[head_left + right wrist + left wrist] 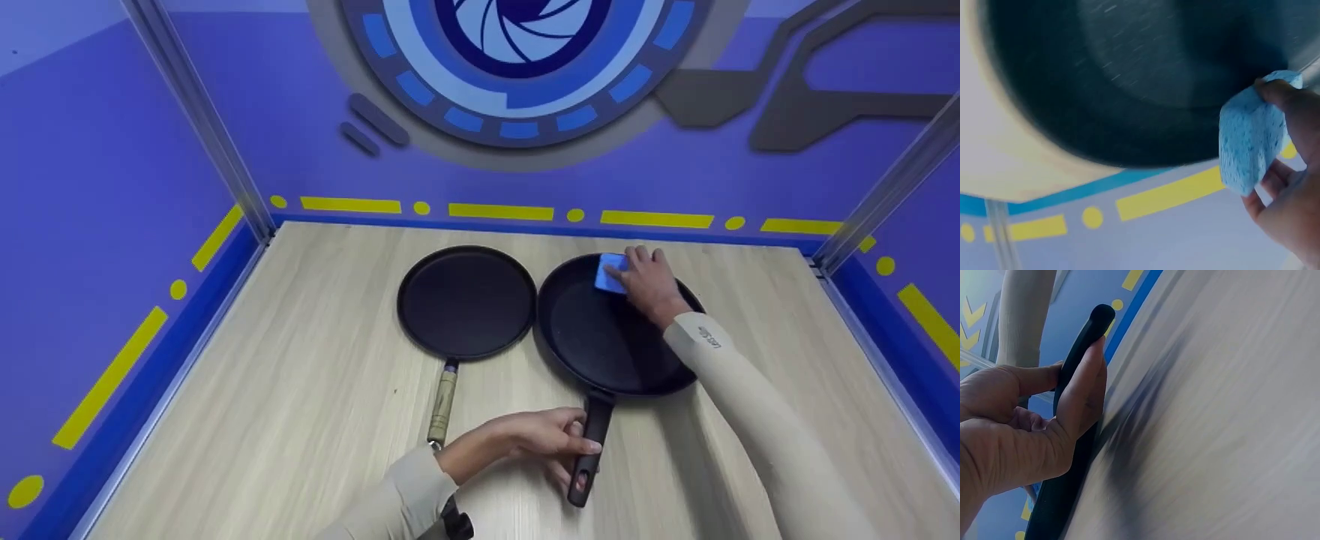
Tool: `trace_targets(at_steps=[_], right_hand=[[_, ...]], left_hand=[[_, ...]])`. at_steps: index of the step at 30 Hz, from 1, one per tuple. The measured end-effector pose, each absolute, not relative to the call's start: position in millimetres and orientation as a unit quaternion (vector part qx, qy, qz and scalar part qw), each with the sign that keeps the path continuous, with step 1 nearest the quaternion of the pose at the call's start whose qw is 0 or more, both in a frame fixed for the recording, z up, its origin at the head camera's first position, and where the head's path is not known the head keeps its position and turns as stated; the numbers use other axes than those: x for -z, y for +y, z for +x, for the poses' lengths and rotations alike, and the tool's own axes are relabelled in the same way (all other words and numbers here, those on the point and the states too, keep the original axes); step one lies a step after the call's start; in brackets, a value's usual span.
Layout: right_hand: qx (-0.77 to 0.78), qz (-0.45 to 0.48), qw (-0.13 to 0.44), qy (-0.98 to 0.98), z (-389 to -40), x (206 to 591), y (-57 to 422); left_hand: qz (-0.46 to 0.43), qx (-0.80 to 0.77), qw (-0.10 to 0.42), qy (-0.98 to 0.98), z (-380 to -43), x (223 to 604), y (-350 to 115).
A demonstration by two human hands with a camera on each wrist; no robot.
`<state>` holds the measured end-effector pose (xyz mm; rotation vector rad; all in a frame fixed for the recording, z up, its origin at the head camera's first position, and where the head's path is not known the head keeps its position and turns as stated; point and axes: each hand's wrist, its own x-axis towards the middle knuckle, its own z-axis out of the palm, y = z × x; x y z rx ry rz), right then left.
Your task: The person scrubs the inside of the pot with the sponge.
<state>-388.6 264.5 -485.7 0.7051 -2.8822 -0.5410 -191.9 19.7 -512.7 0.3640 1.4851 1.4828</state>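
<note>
A black frying pan [592,330] lies right of centre on the wooden table. My left hand [544,436] grips its black handle [598,420], thumb on one side and fingers on the other; the left wrist view shows the same handle [1067,478] held a little above the tabletop. In my right hand [651,281] is a blue sponge [611,273], pinched at the pan's far inner side. Close up in the right wrist view, the sponge [1249,135] is porous and sits at the pan's rim, thumb on one face and fingers on the other.
Left of the frying pan, and next to its rim, lies a flat black pan [469,300] with a wooden handle [442,405] pointing toward me. Blue panels [487,184] with yellow dashes wall in the table [300,337] at the back and both sides.
</note>
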Motion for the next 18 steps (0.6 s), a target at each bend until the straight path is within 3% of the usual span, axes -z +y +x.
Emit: trace_targets(at_steps=[7, 18], right_hand=[[0.272, 0.194, 0.034, -0.942, -375, 463, 286], [0.207, 0.157, -0.159, -0.952, -321, 409, 280]], left_hand=[[0.15, -0.615, 0.487, 0.602, -191, 513, 22], [0.143, -0.622, 0.485, 0.598, -190, 513, 20]])
